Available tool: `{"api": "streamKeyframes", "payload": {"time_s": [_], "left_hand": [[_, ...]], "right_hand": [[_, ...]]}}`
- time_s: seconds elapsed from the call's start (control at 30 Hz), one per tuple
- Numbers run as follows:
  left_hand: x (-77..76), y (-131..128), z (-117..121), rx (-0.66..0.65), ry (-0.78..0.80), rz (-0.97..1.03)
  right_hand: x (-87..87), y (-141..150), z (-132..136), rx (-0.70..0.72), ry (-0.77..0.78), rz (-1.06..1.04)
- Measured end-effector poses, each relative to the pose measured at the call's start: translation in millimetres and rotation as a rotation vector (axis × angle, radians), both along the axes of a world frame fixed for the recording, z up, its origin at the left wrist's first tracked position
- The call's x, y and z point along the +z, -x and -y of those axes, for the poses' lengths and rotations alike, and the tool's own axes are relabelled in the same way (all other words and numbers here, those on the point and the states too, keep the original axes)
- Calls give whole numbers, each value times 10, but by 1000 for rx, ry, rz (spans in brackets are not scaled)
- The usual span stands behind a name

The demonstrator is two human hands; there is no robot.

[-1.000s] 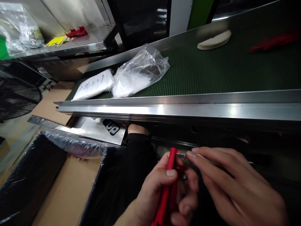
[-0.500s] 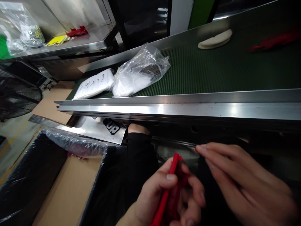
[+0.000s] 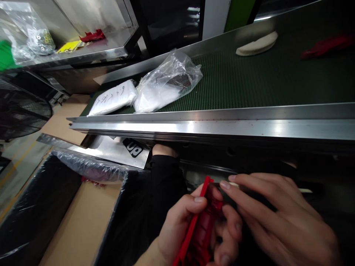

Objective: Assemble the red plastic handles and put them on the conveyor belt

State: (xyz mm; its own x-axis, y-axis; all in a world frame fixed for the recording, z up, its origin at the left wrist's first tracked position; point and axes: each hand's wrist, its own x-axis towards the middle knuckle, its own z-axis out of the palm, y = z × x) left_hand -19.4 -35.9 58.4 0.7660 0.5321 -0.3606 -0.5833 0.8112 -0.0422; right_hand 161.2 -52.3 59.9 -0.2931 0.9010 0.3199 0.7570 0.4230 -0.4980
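My left hand (image 3: 191, 225) is closed around a long red plastic part (image 3: 201, 225), held upright below the conveyor's steel rail. My right hand (image 3: 280, 218) comes in from the right with its fingers pinched together at the red part's top edge. A thin pale strip shows between and behind those fingers; what it is I cannot make out. Both hands sit low, in front of a dark knee and the shadowed space under the conveyor.
A green conveyor belt (image 3: 249, 81) with a steel rail (image 3: 210, 127) carries two plastic bags (image 3: 163, 83), a cream pad (image 3: 256, 43) and a red piece (image 3: 324, 46). Bottom left is a cardboard box (image 3: 80, 225) with black plastic liner. A steel shelf (image 3: 83, 51) and fan (image 3: 19, 114) stand at left.
My right hand drew away to the right, then came back to the red part's top. My left hand tilted the red part and lowered it slightly.
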Motion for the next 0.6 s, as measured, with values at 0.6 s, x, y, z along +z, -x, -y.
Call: {"api": "streamKeyframes", "payload": {"time_s": [0.6], "left_hand": [[-362,30,295,-166,-12,173]], "right_hand": [[-145,-144,39,-217,-120,53]]}}
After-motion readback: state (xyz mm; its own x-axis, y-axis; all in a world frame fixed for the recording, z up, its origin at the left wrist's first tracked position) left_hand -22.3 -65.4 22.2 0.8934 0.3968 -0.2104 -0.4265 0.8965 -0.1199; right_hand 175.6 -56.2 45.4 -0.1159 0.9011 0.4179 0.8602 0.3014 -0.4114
